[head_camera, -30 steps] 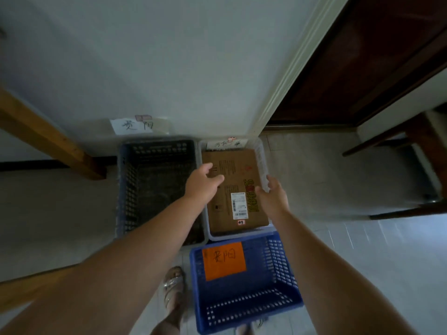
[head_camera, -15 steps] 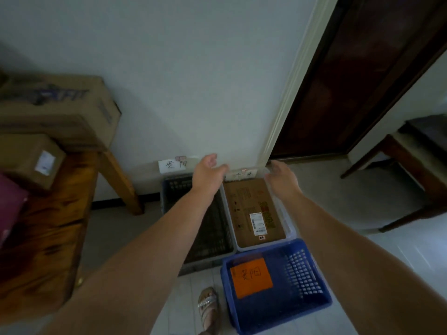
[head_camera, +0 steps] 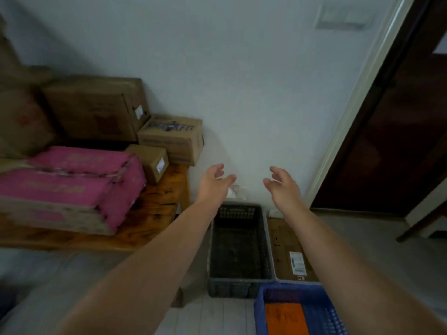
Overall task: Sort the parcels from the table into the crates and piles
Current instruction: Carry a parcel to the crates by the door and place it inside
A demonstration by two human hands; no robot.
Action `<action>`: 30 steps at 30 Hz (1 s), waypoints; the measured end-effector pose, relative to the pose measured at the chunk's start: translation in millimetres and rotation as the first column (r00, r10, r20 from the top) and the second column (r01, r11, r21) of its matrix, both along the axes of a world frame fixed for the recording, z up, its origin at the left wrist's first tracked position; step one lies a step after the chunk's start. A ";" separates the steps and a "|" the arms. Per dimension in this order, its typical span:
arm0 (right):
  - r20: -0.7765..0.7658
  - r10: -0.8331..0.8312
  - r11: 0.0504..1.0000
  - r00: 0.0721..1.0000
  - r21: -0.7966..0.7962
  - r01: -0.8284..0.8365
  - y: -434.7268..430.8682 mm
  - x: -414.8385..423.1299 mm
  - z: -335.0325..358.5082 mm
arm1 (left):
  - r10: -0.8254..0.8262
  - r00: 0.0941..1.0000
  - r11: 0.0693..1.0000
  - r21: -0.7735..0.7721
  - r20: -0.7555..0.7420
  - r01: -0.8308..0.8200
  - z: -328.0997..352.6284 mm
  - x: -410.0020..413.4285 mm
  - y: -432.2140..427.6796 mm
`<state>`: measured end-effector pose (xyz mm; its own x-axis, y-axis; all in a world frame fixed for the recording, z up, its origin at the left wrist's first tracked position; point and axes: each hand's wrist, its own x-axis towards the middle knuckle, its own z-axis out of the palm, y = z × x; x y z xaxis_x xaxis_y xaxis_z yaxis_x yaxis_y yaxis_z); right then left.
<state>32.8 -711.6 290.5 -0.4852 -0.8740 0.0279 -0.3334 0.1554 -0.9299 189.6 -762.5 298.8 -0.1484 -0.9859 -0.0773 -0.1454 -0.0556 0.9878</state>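
Observation:
My left hand (head_camera: 214, 181) and my right hand (head_camera: 281, 186) are raised in front of the white wall, fingers loosely spread, holding nothing. Below them on the floor a flat brown parcel (head_camera: 289, 250) with a white label lies in a pale crate, beside a dark grey crate (head_camera: 238, 285) with nothing in it. A blue crate (head_camera: 262, 308) with an orange label sits nearest me. On the wooden table (head_camera: 150, 213) at the left stand several parcels: a pink box (head_camera: 70, 187), a small brown box (head_camera: 151, 162), a printed carton (head_camera: 173, 139) and a large carton (head_camera: 94, 110).
A dark wooden door (head_camera: 396, 131) fills the right side. A wooden chair leg (head_camera: 420, 226) shows at the far right. Paper labels (head_camera: 235, 192) are stuck low on the wall behind the crates. Grey floor lies between table and crates.
Both hands have let go of the flat brown parcel, left in the pale crate, and risen. My view has swung up and left, bringing the table with its parcels into sight.

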 end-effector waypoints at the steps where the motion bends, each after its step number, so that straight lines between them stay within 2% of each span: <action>1: -0.003 0.011 1.000 1.000 -0.010 -0.011 -0.5 8.2 5.0 | 0.014 1.000 1.000 -0.014 -0.005 -0.014 5.2 12.2 0.9; 6: 0.000 0.100 0.994 0.995 -0.045 -0.100 -14.7 64.2 25.1 | 0.124 0.992 0.988 -0.100 0.022 -0.121 22.0 89.1 2.6; 12: -0.045 0.282 0.957 0.958 -0.051 -0.284 -52.5 181.6 22.1 | 0.301 0.953 0.952 -0.056 -0.026 -0.302 16.4 210.5 -11.3; 18: 0.039 0.301 0.952 0.953 0.043 -0.303 -86.7 297.0 -4.5 | 0.401 0.916 0.916 -0.011 0.004 -0.401 -4.8 344.5 -29.5; 21: 0.041 0.318 0.942 0.947 0.094 -0.321 -99.3 347.3 -17.9 | 0.407 0.913 0.914 -0.017 0.020 -0.406 -13.0 412.7 -47.2; 25: 0.123 0.286 0.946 0.950 0.120 -0.300 -114.4 394.1 -38.4 | 0.417 0.908 0.909 -0.010 0.042 -0.417 -22.2 475.4 -79.6; 30: 0.166 0.275 0.947 0.947 0.123 -0.296 -129.1 419.6 -55.2 | 0.334 0.934 0.940 0.031 0.130 -0.341 -38.7 502.6 -112.0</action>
